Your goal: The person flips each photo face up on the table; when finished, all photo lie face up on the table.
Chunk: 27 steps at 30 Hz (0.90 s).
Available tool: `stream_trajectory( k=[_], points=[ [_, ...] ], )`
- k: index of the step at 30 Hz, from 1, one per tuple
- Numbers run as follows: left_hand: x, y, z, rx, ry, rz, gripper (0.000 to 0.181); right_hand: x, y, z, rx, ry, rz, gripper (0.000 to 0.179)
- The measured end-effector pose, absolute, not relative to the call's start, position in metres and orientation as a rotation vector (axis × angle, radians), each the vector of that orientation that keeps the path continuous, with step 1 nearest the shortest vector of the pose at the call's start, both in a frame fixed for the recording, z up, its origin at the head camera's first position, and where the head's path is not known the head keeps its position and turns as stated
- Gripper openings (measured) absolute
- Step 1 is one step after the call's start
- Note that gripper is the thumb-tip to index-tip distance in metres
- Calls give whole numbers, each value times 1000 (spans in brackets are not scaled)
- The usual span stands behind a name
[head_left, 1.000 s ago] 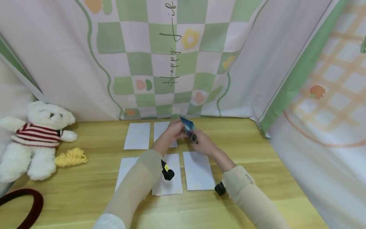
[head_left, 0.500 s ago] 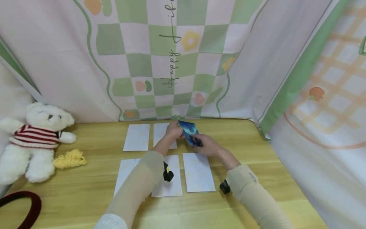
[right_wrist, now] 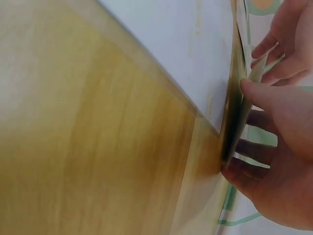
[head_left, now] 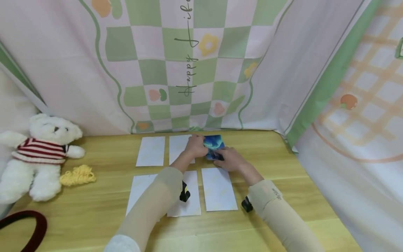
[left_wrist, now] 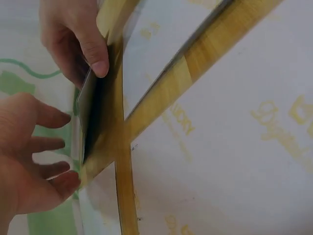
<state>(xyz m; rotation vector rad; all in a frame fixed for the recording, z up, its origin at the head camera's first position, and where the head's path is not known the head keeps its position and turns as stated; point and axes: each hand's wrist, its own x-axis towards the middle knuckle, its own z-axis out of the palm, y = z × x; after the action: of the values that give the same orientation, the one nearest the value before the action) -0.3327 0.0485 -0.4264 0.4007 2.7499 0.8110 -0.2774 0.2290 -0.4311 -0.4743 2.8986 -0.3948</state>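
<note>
A blue photo print [head_left: 214, 140] is held at the far side of the wooden table, tilted up from the tabletop in the wrist views. My right hand [head_left: 233, 159] pinches its near right part, thumb on the near face and fingers behind, as the right wrist view [right_wrist: 288, 142] shows. Beside the print's left edge is my left hand [head_left: 196, 145]; in the left wrist view its fingers [left_wrist: 51, 144] are spread and loosely bent, near the edge without gripping it. Whether more prints lie behind this one cannot be told. White sheets with yellow lettering [left_wrist: 181, 120] lie below the hands.
Several white sheets lie in two rows, among them a back-left sheet [head_left: 150, 151] and a front-right sheet [head_left: 219, 189]. A white teddy bear [head_left: 44, 157], yellow yarn [head_left: 78, 175] and a dark red ring-shaped band [head_left: 40, 227] are at left. A checked curtain [head_left: 189, 70] hangs behind.
The photo print has turned from a steep slant to nearly square with the table, its blue face now more visible. My left hand has shifted slightly right and loosened from its edge.
</note>
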Motion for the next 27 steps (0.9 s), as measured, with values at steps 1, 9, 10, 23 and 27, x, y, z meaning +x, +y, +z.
stream_trajectory(
  k=[1,9,10,23,27],
  points=[
    [-332,48,-425,439,2754,727,64,-278,228,-431,-468,2904,-377,55],
    [-324,44,-429,616,2679,424,59,-283,225,-434,-386,2910,-270,60],
    [-324,44,-429,619,2674,424,60,-283,225,-434,-379,2908,-261,61],
    [-327,48,-434,611,2693,376,62,-285,225,-429,-350,2847,-257,66],
    [-326,51,-435,595,2702,332,62,-286,224,-429,-346,2823,-256,65]
  ],
)
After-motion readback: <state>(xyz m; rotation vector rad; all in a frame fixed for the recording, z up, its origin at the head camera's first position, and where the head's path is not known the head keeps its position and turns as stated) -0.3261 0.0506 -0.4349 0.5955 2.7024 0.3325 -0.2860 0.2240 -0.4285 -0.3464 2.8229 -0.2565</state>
